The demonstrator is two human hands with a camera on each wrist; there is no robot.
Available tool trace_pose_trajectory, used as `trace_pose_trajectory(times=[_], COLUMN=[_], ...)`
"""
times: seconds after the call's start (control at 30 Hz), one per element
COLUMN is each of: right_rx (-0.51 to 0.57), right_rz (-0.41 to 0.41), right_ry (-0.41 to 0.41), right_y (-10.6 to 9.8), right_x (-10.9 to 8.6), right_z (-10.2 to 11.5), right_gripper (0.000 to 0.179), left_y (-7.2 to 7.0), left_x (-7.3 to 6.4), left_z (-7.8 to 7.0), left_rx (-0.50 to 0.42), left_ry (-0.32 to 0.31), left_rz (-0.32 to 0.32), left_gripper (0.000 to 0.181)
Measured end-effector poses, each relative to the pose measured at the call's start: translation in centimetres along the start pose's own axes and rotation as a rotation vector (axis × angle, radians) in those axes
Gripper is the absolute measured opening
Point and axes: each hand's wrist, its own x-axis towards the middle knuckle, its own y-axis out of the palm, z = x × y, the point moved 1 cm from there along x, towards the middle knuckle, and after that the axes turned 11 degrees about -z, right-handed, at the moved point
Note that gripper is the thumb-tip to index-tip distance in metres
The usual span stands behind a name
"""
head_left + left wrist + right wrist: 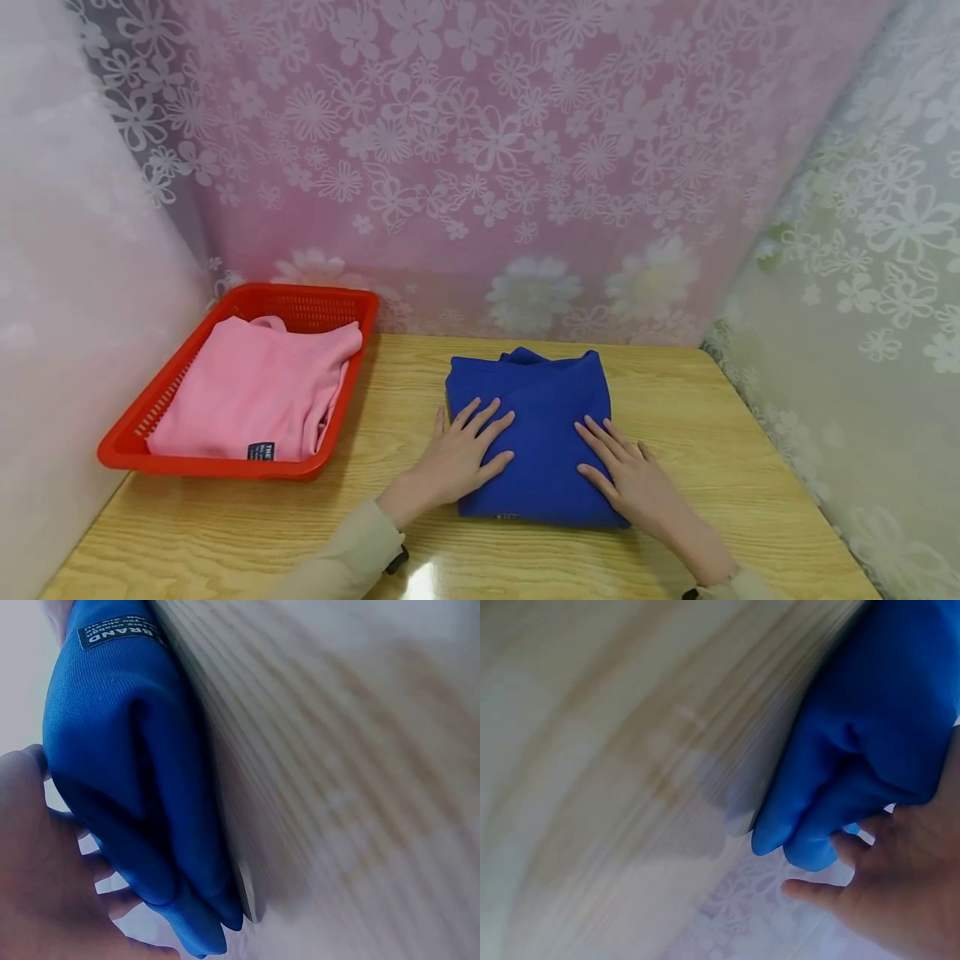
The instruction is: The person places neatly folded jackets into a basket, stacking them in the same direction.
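A folded blue garment (543,417) lies flat on the wooden table, its layers stacked in thick folds at the sides. My left hand (465,454) rests on its left part with the fingers spread. On its right part lies my right hand (626,475), fingers extended too. In the left wrist view the garment's side folds and a dark brand label (120,631) show near the left hand (52,862). The right wrist view shows the right hand (900,877) against the folded right side of the garment (885,697).
A red plastic basket (112,446) stands at the left of the table (405,383), holding a folded pink garment (240,387) with a dark label. Flower-patterned curtains (495,167) hang behind and along both sides.
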Motion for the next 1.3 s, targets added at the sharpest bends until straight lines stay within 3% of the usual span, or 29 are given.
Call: trace_pose_trajectory(times=[0.5, 0.9, 1.3], right_rx=[0.044, -0.004, 0.090], right_rz=[0.034, 0.064, 0.079], right_ry=[-0.030, -0.045, -0.013], right_y=[1.4, 1.9, 2.1], right_x=[2.0, 2.9, 3.3], right_z=[4.2, 7.7, 7.9], right_gripper=[0.064, 0.062, 0.063], left_y=[-2.1, -3.3, -3.3], left_x=[-2.8, -4.6, -5.3], left_z=[2.7, 4.3, 5.3], left_rx=[0.023, 0.003, -0.047], left_ry=[-0.071, -0.122, -0.164], left_rz=[-0.043, -0.054, -0.078], left_gripper=[0.059, 0.058, 0.058])
